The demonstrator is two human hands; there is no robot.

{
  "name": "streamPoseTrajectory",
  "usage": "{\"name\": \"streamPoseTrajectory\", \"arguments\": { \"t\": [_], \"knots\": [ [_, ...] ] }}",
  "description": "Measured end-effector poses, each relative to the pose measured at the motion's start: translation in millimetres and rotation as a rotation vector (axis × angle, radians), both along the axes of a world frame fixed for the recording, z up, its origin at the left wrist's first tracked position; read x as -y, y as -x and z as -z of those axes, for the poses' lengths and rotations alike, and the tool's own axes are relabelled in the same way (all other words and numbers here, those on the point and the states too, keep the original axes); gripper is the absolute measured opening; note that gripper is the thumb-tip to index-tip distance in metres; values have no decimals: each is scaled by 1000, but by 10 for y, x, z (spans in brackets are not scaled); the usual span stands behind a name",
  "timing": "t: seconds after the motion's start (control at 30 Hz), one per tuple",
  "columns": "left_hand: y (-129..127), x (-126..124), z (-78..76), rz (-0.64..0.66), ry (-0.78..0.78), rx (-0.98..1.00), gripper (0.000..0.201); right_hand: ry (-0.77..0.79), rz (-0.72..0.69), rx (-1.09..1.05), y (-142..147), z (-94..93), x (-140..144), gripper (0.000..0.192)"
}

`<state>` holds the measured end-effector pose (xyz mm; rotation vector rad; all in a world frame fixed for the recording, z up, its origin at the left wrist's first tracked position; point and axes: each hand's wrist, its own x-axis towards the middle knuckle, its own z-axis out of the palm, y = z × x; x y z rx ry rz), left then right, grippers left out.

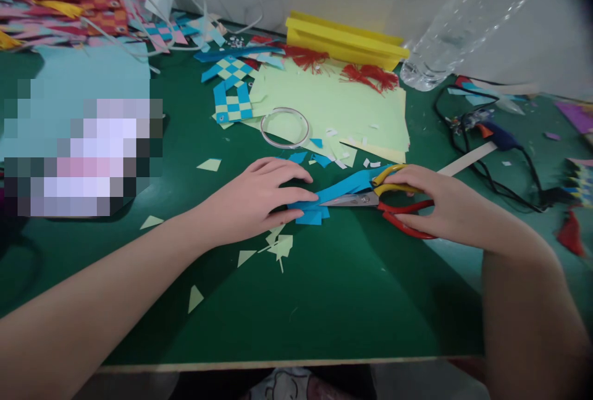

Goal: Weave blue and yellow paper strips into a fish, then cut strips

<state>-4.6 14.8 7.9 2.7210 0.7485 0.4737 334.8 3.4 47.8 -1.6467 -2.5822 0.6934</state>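
In the head view my right hand [428, 202] has its fingers through the loops of a pair of scissors [407, 207] with yellow and red handles. The scissors' metal blades point left, alongside blue paper strips [345, 185]. My left hand [273, 197] grips the left end of these strips between thumb and fingers. Small blue paper pieces [309, 217] lie just under the blades and fingertips. How far the blades are apart is partly hidden by the paper. Pale green paper scraps [283, 245] lie below my left hand.
Behind my hands are a stack of pale green paper [338, 100], a tape roll [285, 128] and woven paper fish [233, 104]. A plastic bottle [456, 29] leans at the back right, near a corded glue gun [503, 141]. A pixelated area covers the left.
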Motion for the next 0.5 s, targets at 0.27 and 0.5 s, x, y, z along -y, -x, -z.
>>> {"name": "streamPoseTrajectory", "arguments": {
  "t": [0.27,0.5],
  "knots": [
    [-3,2,-3,21,19,28,27,-17,-22,-13,7,35,10,51],
    [-12,6,3,44,19,87,20,-17,-13,-26,19,31,13,49]
  ]
}}
